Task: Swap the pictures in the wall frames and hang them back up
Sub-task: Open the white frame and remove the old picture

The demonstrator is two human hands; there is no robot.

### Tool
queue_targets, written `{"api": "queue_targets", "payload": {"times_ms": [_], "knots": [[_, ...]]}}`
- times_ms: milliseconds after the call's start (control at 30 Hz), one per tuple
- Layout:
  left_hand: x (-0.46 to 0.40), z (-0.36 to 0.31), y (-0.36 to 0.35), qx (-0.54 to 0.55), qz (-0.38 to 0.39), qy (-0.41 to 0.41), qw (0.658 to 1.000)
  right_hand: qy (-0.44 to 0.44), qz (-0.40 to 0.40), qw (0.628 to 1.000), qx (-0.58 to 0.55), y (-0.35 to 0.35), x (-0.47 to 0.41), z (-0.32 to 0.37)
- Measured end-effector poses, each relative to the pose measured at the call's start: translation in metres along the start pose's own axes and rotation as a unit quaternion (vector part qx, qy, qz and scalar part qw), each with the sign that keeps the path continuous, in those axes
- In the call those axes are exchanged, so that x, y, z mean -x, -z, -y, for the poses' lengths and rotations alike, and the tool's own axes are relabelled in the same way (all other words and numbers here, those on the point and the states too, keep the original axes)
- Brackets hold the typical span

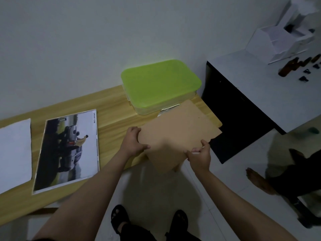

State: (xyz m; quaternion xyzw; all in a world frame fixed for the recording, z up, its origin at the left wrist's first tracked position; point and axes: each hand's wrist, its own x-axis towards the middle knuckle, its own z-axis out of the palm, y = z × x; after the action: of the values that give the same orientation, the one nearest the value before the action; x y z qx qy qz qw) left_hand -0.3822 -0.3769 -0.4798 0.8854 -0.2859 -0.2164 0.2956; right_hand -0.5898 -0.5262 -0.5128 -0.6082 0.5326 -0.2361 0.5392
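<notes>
A brown backing board lies tilted over the right end of the wooden table, its near corner hanging past the table edge. My left hand grips the board's left edge. Fingers of my right hand pinch its near right edge. A sliver of something shiny, maybe a frame or picture, peeks out under the board's far edge. A car picture with a white border lies flat on the table to the left. A white sheet lies at the far left.
A clear box with a green lid stands at the back right of the table against the wall. A black cabinet with a white top holds brown bottles and a white organiser. Another person's bare foot is on the floor at right.
</notes>
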Motion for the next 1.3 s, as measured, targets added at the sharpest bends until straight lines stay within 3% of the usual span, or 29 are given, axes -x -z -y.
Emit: {"api": "queue_targets", "payload": {"times_ms": [567, 1067, 1300], "knots": [[0.084, 0.091, 0.056, -0.046, -0.043, 0.084, 0.994, 0.028, 0.135, 0.987, 0.078, -0.066, 0.080, -0.004], [0.083, 0.102, 0.054, -0.099, -0.003, 0.131, 0.986, 0.027, 0.152, 0.980, 0.123, -0.081, 0.088, 0.001], [0.104, 0.089, 0.056, -0.123, -0.023, 0.157, 0.980, 0.062, 0.166, 0.975, 0.132, -0.067, 0.087, -0.001]]}}
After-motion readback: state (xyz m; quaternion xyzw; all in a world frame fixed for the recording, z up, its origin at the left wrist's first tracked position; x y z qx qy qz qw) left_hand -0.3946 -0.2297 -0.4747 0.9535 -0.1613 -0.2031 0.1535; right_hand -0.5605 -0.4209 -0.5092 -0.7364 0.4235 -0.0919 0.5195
